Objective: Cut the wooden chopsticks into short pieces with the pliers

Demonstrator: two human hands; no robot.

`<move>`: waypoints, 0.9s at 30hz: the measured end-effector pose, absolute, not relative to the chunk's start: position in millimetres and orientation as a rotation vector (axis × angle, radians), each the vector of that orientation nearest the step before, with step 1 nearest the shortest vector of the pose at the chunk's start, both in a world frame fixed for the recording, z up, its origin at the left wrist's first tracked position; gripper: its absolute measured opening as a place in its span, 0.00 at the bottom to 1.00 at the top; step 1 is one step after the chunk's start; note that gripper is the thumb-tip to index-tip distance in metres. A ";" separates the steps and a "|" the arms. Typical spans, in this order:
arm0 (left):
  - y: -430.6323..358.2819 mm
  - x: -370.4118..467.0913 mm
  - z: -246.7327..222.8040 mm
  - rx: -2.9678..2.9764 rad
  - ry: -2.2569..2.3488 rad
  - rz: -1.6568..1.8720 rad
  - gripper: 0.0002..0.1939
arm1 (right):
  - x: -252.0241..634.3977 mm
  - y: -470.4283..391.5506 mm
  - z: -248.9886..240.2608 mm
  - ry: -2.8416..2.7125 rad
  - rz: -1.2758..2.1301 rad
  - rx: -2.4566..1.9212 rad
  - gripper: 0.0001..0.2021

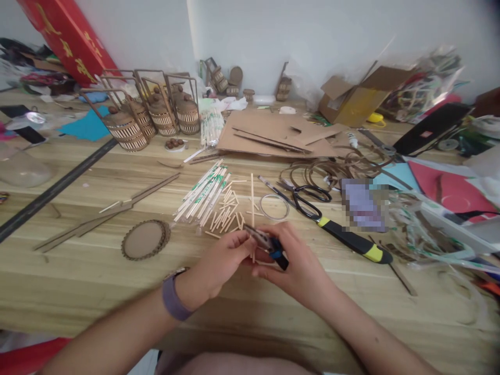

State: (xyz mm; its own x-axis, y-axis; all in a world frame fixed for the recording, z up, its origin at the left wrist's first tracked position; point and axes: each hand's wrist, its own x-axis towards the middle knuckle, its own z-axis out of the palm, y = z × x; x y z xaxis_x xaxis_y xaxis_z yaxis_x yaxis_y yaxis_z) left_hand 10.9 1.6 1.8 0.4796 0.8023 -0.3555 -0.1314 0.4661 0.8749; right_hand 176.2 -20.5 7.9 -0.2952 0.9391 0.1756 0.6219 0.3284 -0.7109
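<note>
Pliers [269, 246] gripped in right fingers [282, 237]; left fingers [242, 245] pinch stick [252, 208] at jaws; cut pieces [226, 214] lie beyond fingers on desk [97, 281].

A craft workshop: scissors [307, 200], cut sticks [227, 211] and small baskets [160, 117] crowd a wooden worktable [97, 281].

Pale wall, wooden table [97, 284].

Desk [94, 284] smooth pale wood grain; round disc [141, 240] matt brown cardboard; scissors [291, 187] metal blades, glossy black handles.
</note>
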 end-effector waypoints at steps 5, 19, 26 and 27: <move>-2.2 13.1 -4.9 0.909 0.814 0.726 0.11 | 169.8 -23.2 3.4 -2.060 0.605 -1.394 0.21; 2.4 1.0 10.9 1.119 0.838 0.569 0.15 | 202.2 -22.8 37.6 -1.855 1.446 -1.573 0.09; -1.1 -0.3 11.7 1.151 0.786 0.451 0.18 | 218.5 -32.0 42.0 -1.582 1.893 -1.720 0.10; -1.4 -0.2 10.4 1.160 0.760 0.438 0.18 | 216.4 -31.9 42.9 -1.538 1.924 -1.735 0.10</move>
